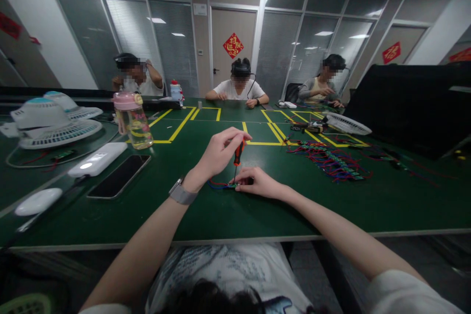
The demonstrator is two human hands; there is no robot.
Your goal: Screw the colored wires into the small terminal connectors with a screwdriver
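Note:
My left hand [220, 152] is closed around a small screwdriver [238, 153] with an orange and black handle, held upright with its tip down. Under the tip lies a small circuit board with red and blue wires [224, 185] on the green table [257, 211]. My right hand [257, 182] is closed on that board, pressing it to the table. A grey watch [181, 193] sits on my left wrist.
At left lie a black phone [119, 175], a white power bank [97, 159], a pink-lidded bottle [131, 120] and white fans [55, 125]. A pile of wired boards [331, 161] lies to the right. Three people sit at the far side.

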